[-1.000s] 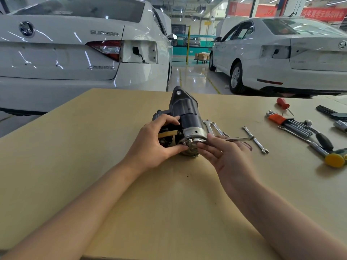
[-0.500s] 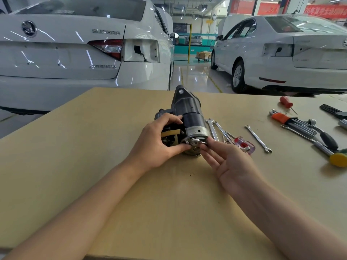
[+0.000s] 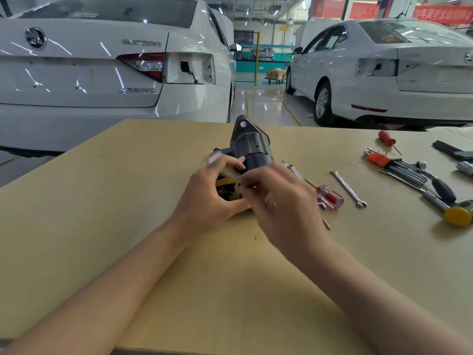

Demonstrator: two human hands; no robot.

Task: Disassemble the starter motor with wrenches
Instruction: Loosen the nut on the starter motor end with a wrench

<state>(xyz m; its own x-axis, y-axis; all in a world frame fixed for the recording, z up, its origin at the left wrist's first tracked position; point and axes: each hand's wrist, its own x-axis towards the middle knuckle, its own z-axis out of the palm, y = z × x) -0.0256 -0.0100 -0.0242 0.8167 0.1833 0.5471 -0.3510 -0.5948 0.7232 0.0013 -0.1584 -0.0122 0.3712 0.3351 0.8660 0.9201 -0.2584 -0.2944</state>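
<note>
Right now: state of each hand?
Left hand: grips the starter motor.
Right hand: over the motor's near end, blurred; grip cannot be told.

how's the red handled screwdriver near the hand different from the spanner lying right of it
The screwdriver has a thick, clear red plastic handle; the spanner is bare silver metal all along. The screwdriver looks shorter and stubbier, the spanner longer and thinner. The screwdriver is partly hidden behind the right hand; the spanner lies fully in view. Both lie flat on the table, untouched, slanting the same way.
</note>
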